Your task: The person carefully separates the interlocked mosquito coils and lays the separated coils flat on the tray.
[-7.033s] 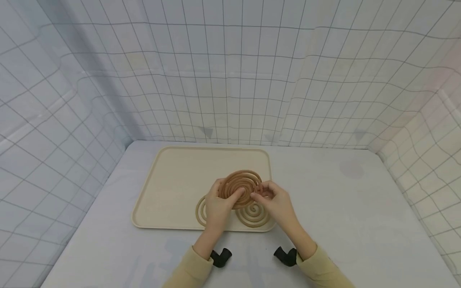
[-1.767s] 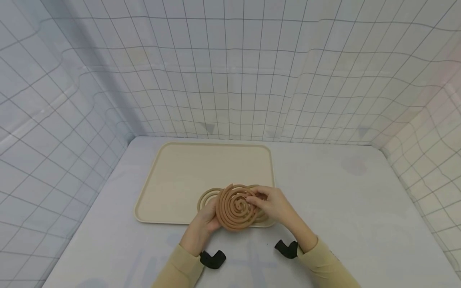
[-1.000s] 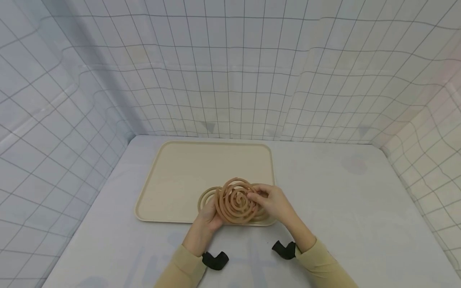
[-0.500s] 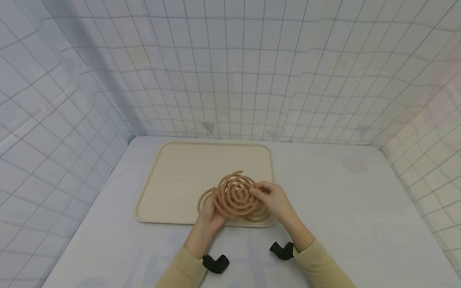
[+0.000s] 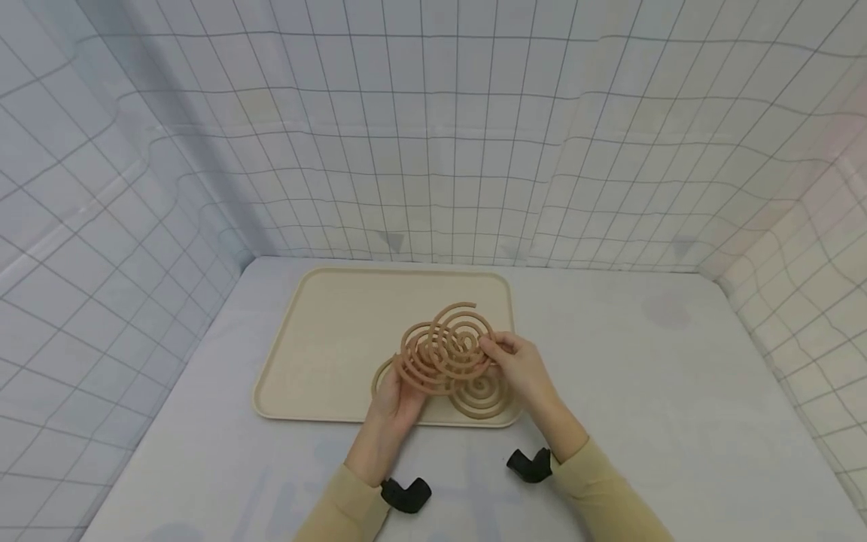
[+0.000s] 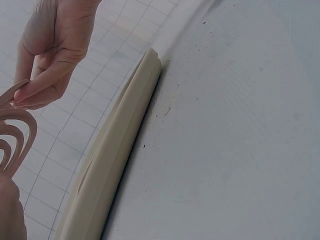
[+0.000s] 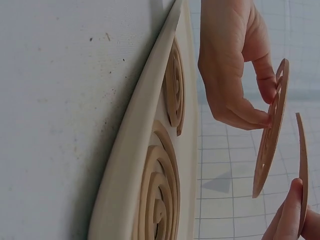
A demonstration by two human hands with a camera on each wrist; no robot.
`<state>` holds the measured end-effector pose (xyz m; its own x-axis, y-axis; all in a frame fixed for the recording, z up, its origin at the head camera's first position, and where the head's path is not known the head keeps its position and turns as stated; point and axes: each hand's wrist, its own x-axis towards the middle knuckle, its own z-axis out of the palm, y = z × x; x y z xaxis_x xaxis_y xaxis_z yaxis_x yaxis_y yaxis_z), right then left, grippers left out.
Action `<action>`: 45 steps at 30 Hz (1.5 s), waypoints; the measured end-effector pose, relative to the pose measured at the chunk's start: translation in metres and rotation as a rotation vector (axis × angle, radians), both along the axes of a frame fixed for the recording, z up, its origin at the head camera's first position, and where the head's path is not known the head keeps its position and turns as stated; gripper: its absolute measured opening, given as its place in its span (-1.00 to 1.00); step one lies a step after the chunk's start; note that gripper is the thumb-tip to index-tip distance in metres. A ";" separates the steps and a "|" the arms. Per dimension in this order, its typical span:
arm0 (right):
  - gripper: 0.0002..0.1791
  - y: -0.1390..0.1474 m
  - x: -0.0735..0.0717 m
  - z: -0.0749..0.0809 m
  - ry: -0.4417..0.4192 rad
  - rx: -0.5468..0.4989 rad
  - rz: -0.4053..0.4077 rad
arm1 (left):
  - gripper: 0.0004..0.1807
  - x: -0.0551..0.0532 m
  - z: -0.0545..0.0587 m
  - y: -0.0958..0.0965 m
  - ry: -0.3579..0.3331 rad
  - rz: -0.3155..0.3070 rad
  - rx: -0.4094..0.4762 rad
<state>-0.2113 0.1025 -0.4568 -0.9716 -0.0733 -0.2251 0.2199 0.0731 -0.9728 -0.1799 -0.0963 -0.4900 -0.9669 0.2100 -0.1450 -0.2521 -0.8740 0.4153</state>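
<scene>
My right hand [image 5: 527,370] pinches the right edge of a thin brown mosquito coil [image 5: 464,343] between thumb and fingertips, over the tray. In my left hand [image 5: 395,403] is another brown mosquito coil [image 7: 303,160], gripped at its lower left edge. From the head the two held coils overlap; in the right wrist view a gap shows between them. Beneath lie two paler coils on the beige tray [image 5: 345,331]: the right one [image 5: 479,409] shows its spiral, while the left one [image 5: 376,382] is mostly hidden by my left hand.
The tray's raised rim [image 6: 115,160] runs along its near side. Black angled pieces [image 5: 406,495] sit by both wrists. The white table [image 5: 609,361] extends right of the tray, and grid-patterned sheets [image 5: 440,150] hang behind and at both sides.
Seven seconds ago the brown coils were nested together in both hands. Since then they have come apart: the right hand has drawn one coil up and rightward, and the left keeps the other.
</scene>
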 end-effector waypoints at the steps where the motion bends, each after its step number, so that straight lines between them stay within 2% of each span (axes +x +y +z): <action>1: -0.70 0.000 -0.002 0.000 -0.013 -0.029 -0.010 | -0.79 0.000 0.000 -0.001 0.014 -0.001 -0.003; 7: -0.68 0.000 -0.009 -0.002 -0.093 -0.212 -0.069 | -0.81 -0.004 -0.002 -0.008 0.082 0.023 -0.025; 15: -0.82 0.001 -0.018 -0.001 -0.120 -0.340 -0.103 | -0.68 -0.008 -0.001 -0.018 0.123 0.100 -0.056; 21: -0.86 0.006 -0.030 -0.002 -0.094 -0.379 -0.089 | -0.68 -0.008 0.002 -0.030 0.065 0.155 -0.006; 24: -0.84 0.008 -0.038 -0.003 -0.081 -0.334 -0.078 | -0.69 -0.008 0.003 -0.035 0.039 0.172 0.014; 27: -0.83 0.010 -0.046 -0.004 -0.091 -0.265 -0.075 | -0.72 -0.007 0.003 -0.040 0.044 0.176 0.052; 32: -0.77 0.016 -0.062 -0.007 -0.109 -0.099 -0.030 | -0.75 -0.007 0.003 -0.044 0.055 0.173 0.152; 34: -0.76 0.019 -0.067 -0.007 -0.121 -0.046 0.000 | -0.75 -0.006 0.002 -0.045 0.039 0.170 0.176; 39: -0.76 0.022 -0.074 -0.008 -0.161 -0.014 0.041 | -0.74 -0.006 0.002 -0.046 0.011 0.168 0.178; 45: -0.68 0.021 -0.082 -0.007 -0.175 0.100 0.062 | -0.78 -0.009 0.003 -0.050 0.034 0.167 0.205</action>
<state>-0.2934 0.1239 -0.4640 -0.9113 -0.1005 -0.3993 0.3771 0.1857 -0.9074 -0.1888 -0.1464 -0.4872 -0.9942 0.0691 -0.0825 -0.0866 -0.9691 0.2311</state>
